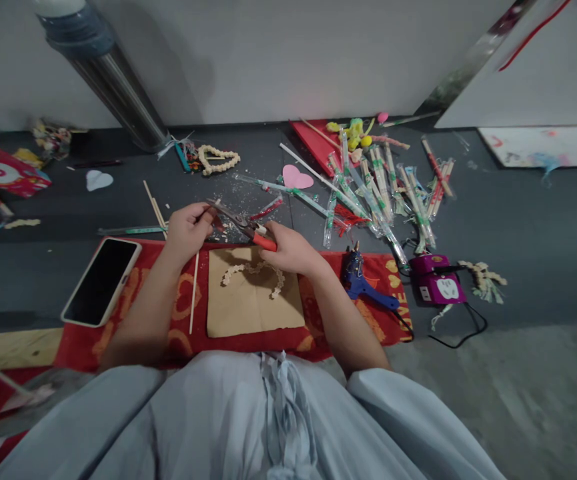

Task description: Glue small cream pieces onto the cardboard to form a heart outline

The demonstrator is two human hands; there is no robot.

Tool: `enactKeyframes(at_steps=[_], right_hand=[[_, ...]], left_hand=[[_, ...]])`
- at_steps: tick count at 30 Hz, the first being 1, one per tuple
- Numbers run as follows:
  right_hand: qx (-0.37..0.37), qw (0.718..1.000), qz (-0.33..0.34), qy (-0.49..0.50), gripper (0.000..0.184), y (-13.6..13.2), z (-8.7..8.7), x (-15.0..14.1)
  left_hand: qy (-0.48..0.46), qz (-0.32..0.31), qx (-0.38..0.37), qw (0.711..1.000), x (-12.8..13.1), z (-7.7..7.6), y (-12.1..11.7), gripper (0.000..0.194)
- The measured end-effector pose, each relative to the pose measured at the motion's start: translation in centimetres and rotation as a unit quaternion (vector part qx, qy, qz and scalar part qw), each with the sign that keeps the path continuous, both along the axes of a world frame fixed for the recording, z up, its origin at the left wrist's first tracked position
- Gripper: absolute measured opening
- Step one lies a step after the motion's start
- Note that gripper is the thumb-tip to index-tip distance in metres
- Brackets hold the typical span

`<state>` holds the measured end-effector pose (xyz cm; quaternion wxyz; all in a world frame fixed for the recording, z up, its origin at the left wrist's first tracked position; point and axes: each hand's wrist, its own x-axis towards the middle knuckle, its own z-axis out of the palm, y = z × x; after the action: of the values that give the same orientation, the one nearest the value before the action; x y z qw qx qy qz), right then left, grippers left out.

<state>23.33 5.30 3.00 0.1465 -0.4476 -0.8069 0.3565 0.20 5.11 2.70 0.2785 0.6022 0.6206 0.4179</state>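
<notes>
My right hand (291,248) is closed round the red handles of a pair of pliers (242,223), whose metal jaws point up and left. At the tip of those jaws, the fingers of my left hand (189,232) are pinched together; whatever they hold is too small to make out. Below both hands lies a brown sheet of cardboard (255,313). On it is a curved row of small pale pieces (253,268), partly hidden by my right hand. A thin wooden stick (194,293) lies left of the cardboard, and small pale bits are scattered beyond the pliers.
A red towel (188,343) lies under a phone (102,281) and a blue glue gun (365,283). Wrapped sticks (383,187) are heaped at the right, near a purple box (438,280) with a black cable. A steel flask (128,93) stands at the back left.
</notes>
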Motion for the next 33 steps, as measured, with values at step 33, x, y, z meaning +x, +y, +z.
enactKeyframes(at_steps=[33], right_hand=[[0.003,1.0,0.025,0.008,0.02,0.34,-0.43,0.2]], left_hand=[[-0.067,-0.028,-0.044,0.996,0.19,0.42,-0.18,0.024]])
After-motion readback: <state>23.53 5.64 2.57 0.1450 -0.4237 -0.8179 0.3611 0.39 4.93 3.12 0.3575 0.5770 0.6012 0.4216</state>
